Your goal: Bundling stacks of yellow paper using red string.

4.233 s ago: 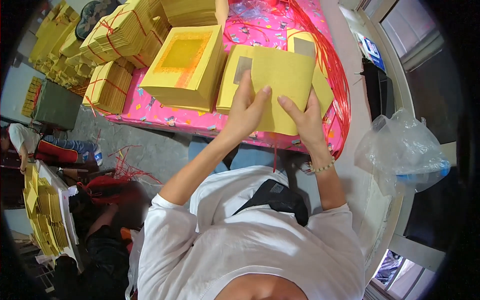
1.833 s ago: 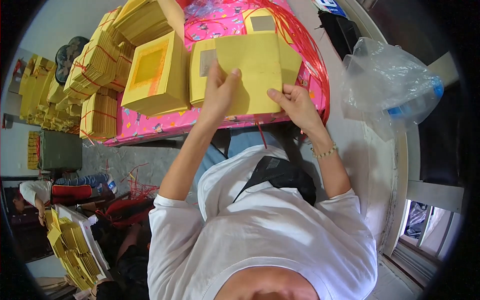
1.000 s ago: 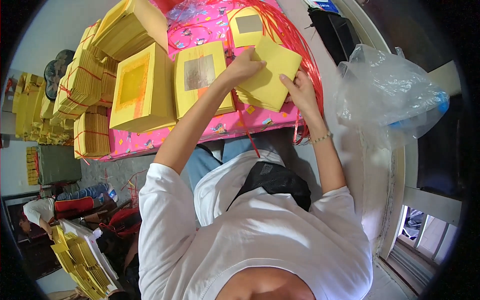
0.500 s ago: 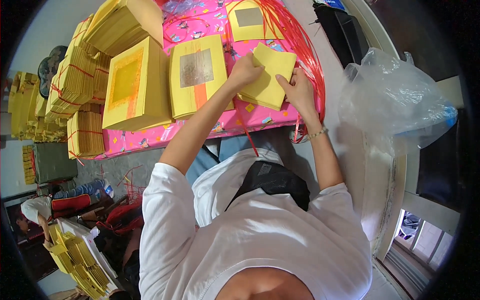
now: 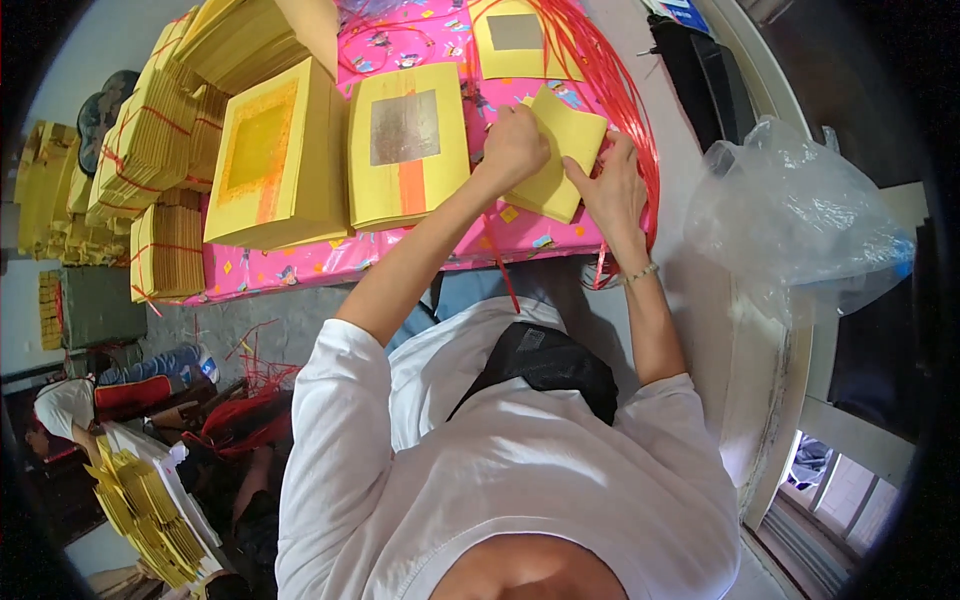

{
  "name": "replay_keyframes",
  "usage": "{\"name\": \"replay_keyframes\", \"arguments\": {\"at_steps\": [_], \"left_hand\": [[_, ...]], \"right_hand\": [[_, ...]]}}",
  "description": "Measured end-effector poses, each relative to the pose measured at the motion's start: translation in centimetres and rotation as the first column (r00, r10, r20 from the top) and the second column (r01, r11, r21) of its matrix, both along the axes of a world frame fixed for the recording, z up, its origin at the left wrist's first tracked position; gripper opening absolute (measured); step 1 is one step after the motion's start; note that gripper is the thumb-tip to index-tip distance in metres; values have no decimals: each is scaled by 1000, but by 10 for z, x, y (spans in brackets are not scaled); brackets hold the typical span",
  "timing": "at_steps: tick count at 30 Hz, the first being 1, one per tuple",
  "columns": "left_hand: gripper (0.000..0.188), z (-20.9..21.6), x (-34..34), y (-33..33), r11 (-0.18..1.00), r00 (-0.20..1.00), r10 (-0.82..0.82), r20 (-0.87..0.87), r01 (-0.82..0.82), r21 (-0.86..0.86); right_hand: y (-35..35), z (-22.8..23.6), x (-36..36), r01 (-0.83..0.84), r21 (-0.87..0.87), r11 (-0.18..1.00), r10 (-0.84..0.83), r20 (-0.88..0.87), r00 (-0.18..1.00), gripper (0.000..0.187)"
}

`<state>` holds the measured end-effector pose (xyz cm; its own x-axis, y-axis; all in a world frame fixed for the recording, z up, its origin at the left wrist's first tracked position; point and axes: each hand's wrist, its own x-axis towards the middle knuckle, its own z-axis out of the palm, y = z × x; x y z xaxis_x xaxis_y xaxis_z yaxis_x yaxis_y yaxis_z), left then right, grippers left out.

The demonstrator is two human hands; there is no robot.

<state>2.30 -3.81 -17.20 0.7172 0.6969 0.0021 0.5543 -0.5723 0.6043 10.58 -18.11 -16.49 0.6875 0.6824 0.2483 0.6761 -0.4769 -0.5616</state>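
On the pink patterned table cover, folded yellow paper sheets [image 5: 570,145] lie at an angle between my hands. My left hand [image 5: 516,148] is closed at their left side, its fingers curled and partly hidden against the paper. By the right edge is my right hand [image 5: 615,192], thumb reaching to the paper and fingers spread away from it. Left of my left forearm lies a stack of yellow paper [image 5: 440,165] with a silver square and an orange stripe on top. A yellow sheet with a silver square [image 5: 485,62] lies beyond my hands.
A taller yellow paper stack [image 5: 265,155] and red-tied bundles [image 5: 145,150] fill the table's left side. Red plastic strings [image 5: 635,110] run along its right edge. A clear plastic bag [image 5: 790,220] is at right. Another person [image 5: 70,410] handles yellow paper at lower left.
My right hand has slid outward to the right, its fingers opening away from the paper's edge. My left hand has curled more tightly at the left side. The whole view has shifted slightly.
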Motion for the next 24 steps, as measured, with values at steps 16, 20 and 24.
{"name": "replay_keyframes", "arguments": {"at_steps": [16,20,24], "left_hand": [[33,65,-156,15,987,936,-161,312,153,49],[42,60,-191,10,977,972,-178,154,156,144],[48,52,-204,4,967,978,-182,101,159,200]], "right_hand": [[12,46,-17,-304,229,925,235,283,930,39],[25,55,-47,-641,162,750,592,267,760,34],[41,41,-69,-772,51,634,714,345,609,36]]}}
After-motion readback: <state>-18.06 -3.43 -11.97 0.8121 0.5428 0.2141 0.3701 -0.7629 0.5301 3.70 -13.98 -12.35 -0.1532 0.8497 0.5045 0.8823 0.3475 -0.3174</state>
